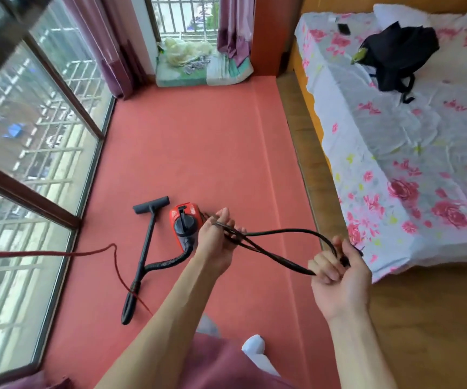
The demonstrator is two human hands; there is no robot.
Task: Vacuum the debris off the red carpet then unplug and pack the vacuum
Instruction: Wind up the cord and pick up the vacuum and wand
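You've got the black cord (pixel 283 230) strung from left hand (pixel 217 237) to right hand (pixel 339 275)!
Your left hand grips the gathered loops and your right hand curls its fingers round the other end, held above the red carpet (pixel 198 150). The red vacuum (pixel 184 220) sits on that carpet just beyond your left hand, with its wand (pixel 149 234) lying alongside.

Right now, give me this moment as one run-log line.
stage: packing | left hand: holds power cord loops | right hand: grips power cord | vacuum: on red carpet, wand beside it
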